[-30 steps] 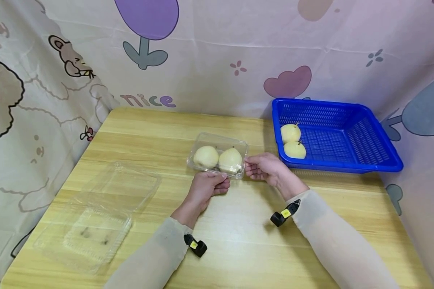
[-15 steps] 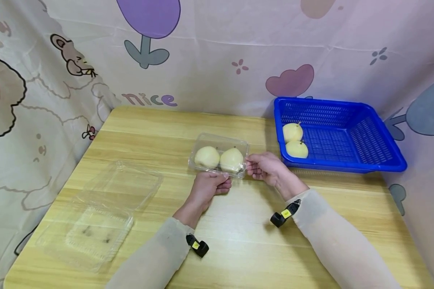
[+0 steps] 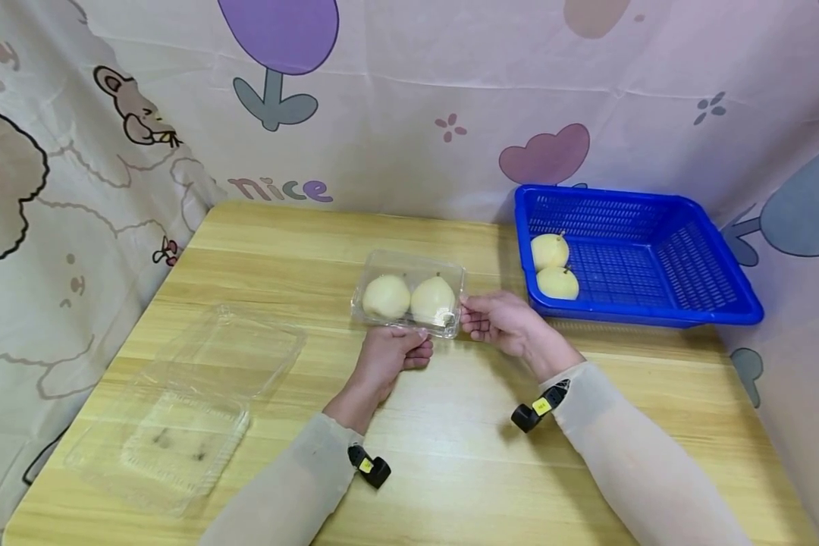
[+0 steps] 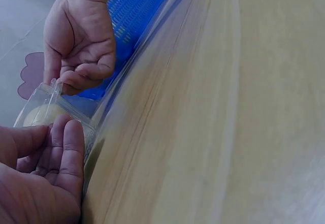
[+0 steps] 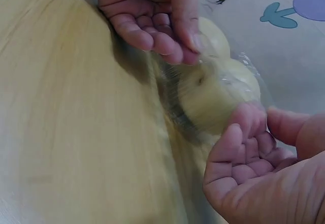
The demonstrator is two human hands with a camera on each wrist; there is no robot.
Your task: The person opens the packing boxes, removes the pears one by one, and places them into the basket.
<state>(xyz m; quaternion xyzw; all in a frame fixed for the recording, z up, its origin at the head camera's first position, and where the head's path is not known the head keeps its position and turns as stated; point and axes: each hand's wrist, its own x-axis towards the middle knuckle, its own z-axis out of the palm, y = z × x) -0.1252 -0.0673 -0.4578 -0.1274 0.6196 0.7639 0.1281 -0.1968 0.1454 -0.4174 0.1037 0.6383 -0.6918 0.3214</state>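
Observation:
A clear plastic clamshell box (image 3: 416, 264) sits mid-table with two pale yellow pears inside, a left pear (image 3: 386, 296) and a right pear (image 3: 433, 300). Its lid appears to lie over the fruit. My left hand (image 3: 389, 355) pinches the box's front rim between thumb and fingers. At the right front corner, my right hand (image 3: 503, 322) pinches the rim the same way. In the left wrist view both hands meet the clear edge, and one pear (image 4: 43, 115) shows dimly through the plastic. The right wrist view is blurred around the box.
A blue basket (image 3: 638, 315) stands at the back right, with two pears (image 3: 557, 283) against its left wall. An unfolded clear clamshell box (image 3: 184, 409) lies on the wooden table (image 3: 450, 455) at the left. A printed curtain (image 3: 396, 114) hangs behind.

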